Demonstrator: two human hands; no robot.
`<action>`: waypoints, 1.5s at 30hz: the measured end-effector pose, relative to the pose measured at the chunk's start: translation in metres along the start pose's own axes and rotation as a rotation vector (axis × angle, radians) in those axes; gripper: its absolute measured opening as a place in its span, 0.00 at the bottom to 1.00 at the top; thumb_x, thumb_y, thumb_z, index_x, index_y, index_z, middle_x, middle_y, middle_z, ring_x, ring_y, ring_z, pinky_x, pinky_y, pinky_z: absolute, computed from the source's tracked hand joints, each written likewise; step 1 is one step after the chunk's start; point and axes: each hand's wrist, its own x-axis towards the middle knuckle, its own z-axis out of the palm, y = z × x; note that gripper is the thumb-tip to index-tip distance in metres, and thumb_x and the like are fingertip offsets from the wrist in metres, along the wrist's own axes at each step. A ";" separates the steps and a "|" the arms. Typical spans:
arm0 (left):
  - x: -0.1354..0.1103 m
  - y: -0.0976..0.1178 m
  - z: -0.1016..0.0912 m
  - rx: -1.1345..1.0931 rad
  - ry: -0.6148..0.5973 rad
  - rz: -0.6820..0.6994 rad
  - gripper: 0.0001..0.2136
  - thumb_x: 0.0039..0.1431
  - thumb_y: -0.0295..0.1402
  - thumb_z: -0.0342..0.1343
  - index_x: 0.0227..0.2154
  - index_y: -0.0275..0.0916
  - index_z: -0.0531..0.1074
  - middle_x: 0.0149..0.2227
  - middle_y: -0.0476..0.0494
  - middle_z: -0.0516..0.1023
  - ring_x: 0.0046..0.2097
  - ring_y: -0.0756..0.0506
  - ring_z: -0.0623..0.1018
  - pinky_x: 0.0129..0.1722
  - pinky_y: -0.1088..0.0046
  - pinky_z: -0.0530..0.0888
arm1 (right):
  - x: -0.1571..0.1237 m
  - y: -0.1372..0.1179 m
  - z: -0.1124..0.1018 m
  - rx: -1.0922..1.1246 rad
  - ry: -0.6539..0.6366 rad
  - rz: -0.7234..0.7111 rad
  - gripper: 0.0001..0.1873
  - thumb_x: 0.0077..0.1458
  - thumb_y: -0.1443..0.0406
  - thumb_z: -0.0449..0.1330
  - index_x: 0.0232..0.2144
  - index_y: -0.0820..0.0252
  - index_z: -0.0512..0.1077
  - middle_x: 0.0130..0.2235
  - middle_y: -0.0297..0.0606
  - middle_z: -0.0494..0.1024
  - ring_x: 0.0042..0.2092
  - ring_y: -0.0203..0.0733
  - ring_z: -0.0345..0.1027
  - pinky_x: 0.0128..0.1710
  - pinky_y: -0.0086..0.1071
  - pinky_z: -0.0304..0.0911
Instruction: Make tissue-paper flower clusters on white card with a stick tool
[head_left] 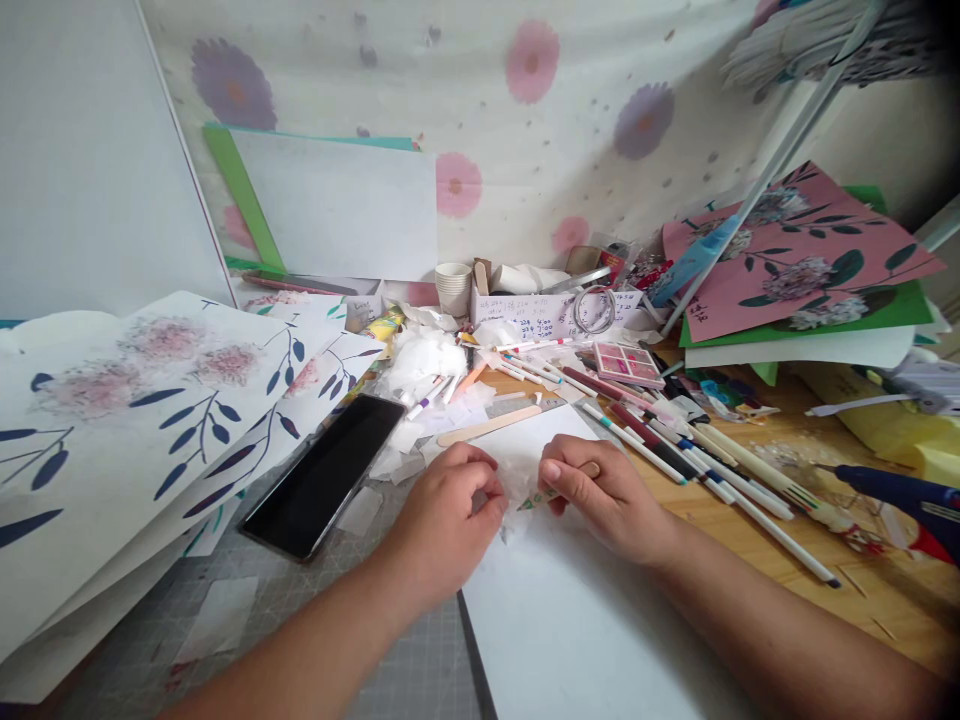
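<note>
My right hand [611, 500] is closed around a slim wooden stick [534, 498]. Its pointed end has green marks and aims down to the left. Across from it, my left hand [446, 515] has its fingers curled in a pinch; what they hold, if anything, is hidden. Between the hands is a thin, whitish, see-through piece [516, 478], its edges hard to make out. Both hands are over a white sheet of paper [555, 640]. Just beyond them, a flat wooden craft stick [487, 427] lies across the sheet's far end.
A black phone [326, 475] lies left on the grey cutting mat [300, 640]. Flower pictures [161, 400] stand farther left. Several markers [720, 470] cover the right side, near a blue glue gun [900, 492]. White fluff [424, 360] and paper cups [454, 290] are at the back.
</note>
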 end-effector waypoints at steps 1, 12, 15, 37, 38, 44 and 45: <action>0.000 0.000 0.000 0.001 0.000 -0.002 0.07 0.53 0.24 0.53 0.23 0.39 0.70 0.41 0.48 0.72 0.43 0.46 0.74 0.43 0.68 0.71 | 0.000 0.000 0.000 0.028 0.017 0.009 0.23 0.62 0.53 0.48 0.21 0.59 0.64 0.20 0.32 0.68 0.23 0.33 0.61 0.25 0.28 0.57; -0.001 0.000 0.001 -0.020 -0.011 -0.014 0.07 0.54 0.24 0.52 0.23 0.39 0.71 0.41 0.47 0.71 0.43 0.46 0.74 0.43 0.69 0.71 | 0.001 0.002 0.003 -0.129 -0.031 -0.059 0.22 0.64 0.56 0.47 0.20 0.59 0.63 0.21 0.32 0.67 0.24 0.33 0.59 0.26 0.27 0.55; -0.001 0.000 0.000 -0.004 -0.020 -0.012 0.07 0.53 0.23 0.52 0.24 0.39 0.71 0.40 0.47 0.71 0.42 0.47 0.74 0.42 0.69 0.70 | 0.002 0.003 0.005 -0.195 -0.050 -0.067 0.22 0.64 0.57 0.47 0.20 0.59 0.63 0.21 0.33 0.68 0.24 0.34 0.60 0.26 0.28 0.54; 0.003 -0.014 -0.015 -0.062 0.019 -0.031 0.12 0.52 0.19 0.45 0.30 0.39 0.71 0.36 0.48 0.76 0.40 0.48 0.74 0.41 0.71 0.69 | 0.002 0.000 0.030 -0.339 -0.020 -0.154 0.16 0.56 0.68 0.52 0.18 0.58 0.55 0.19 0.29 0.58 0.23 0.33 0.49 0.24 0.30 0.43; 0.004 -0.014 -0.016 -0.068 0.011 -0.039 0.11 0.53 0.20 0.46 0.30 0.39 0.71 0.36 0.48 0.76 0.40 0.47 0.74 0.40 0.71 0.70 | 0.002 0.004 0.028 -0.205 0.019 -0.060 0.16 0.56 0.66 0.53 0.17 0.58 0.57 0.18 0.30 0.60 0.22 0.33 0.50 0.24 0.30 0.45; 0.003 -0.018 -0.021 -0.062 -0.001 -0.047 0.07 0.56 0.26 0.47 0.32 0.39 0.70 0.37 0.46 0.76 0.41 0.45 0.75 0.40 0.68 0.71 | 0.014 0.035 -0.006 0.333 0.447 0.171 0.19 0.59 0.57 0.48 0.19 0.58 0.62 0.15 0.28 0.60 0.18 0.32 0.50 0.19 0.28 0.47; 0.002 -0.019 -0.021 -0.051 0.003 -0.034 0.06 0.56 0.27 0.48 0.32 0.40 0.70 0.38 0.46 0.76 0.42 0.45 0.75 0.41 0.67 0.71 | 0.017 0.038 -0.011 0.364 0.488 0.167 0.19 0.59 0.57 0.47 0.19 0.57 0.60 0.15 0.28 0.58 0.17 0.32 0.49 0.19 0.28 0.48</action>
